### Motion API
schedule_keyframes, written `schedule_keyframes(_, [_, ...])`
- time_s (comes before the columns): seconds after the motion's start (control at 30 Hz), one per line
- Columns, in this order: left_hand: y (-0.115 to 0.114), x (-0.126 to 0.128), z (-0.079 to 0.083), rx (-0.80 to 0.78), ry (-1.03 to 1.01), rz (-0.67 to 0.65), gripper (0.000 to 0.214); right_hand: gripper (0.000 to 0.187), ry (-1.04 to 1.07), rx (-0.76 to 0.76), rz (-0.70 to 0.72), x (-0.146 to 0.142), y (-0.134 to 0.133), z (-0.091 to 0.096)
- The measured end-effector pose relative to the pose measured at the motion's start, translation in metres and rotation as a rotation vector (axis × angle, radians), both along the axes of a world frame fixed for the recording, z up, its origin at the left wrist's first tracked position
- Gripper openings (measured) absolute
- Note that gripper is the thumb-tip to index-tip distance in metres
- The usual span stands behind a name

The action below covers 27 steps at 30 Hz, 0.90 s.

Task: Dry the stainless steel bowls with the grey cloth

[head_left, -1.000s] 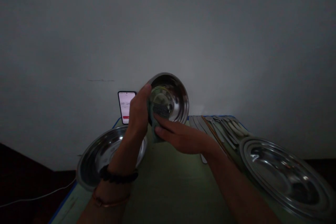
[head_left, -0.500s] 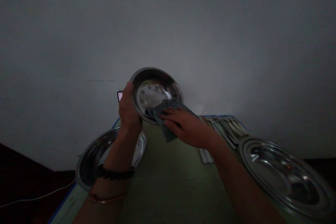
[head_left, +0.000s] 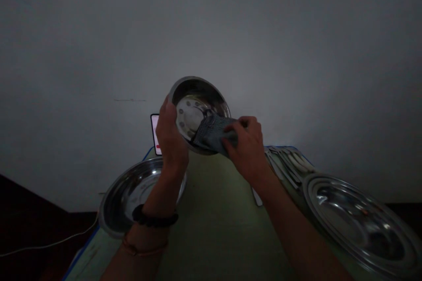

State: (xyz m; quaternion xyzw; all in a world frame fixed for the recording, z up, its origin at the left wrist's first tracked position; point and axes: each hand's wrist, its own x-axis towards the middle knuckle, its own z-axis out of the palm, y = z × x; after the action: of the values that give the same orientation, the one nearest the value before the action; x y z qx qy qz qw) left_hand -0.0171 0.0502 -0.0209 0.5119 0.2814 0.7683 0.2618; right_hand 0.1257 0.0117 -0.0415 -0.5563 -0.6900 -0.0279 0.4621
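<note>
Head view: in dim light, the left hand [head_left: 171, 134] grips a small steel bowl [head_left: 198, 112] by its rim, holding it up off the counter [head_left: 211, 224] and tilted so the hollow faces the camera. The right hand [head_left: 247, 145] is clenched around a dark patterned cloth [head_left: 211, 131], pressing it against the bowl's inner wall at the lower edge. Below the left wrist, which wears a dark bead bracelet [head_left: 154, 218], a wide steel basin [head_left: 132, 193] sits at the counter's left edge. Just behind the left hand a lit phone [head_left: 154, 134] stands propped by the wall. Past the right hand a row of cutlery [head_left: 286, 162] lies on the counter, and a large steel plate [head_left: 359, 224] rests beside the right forearm. A white cable [head_left: 46, 245] trails off to the far left.

The bowl looks light, rigid and smooth, probably slippery where polished, so the rolled rim seems the surest place to hold it; a dent is likelier than a break if it slips. The cloth is soft and bunches readily in the fist.
</note>
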Motion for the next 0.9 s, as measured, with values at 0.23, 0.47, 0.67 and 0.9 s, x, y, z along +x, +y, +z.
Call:
schedule_keyframes(0.23, [-0.016, 0.023, -0.013, 0.224, 0.152, 0.112, 0.036, 0.042, 0.394, -0.237, 0.036, -0.008, 0.023, -0.030])
schedule_keyframes(0.47, [-0.025, 0.039, -0.027, 0.330, 0.265, 0.020, 0.043, 0.066, 0.811, -0.227, 0.032, -0.009, 0.035, -0.034])
schedule_keyframes(0.67, [-0.024, 0.026, -0.004, 0.062, 0.119, -0.174, 0.034, 0.074, 0.840, -0.102, -0.010, 0.014, 0.045, -0.037])
schedule_keyframes(0.9, [-0.009, -0.014, 0.006, -0.438, 0.195, -0.504, 0.035, 0.023, 0.222, -0.112, -0.019, 0.043, 0.029, -0.008])
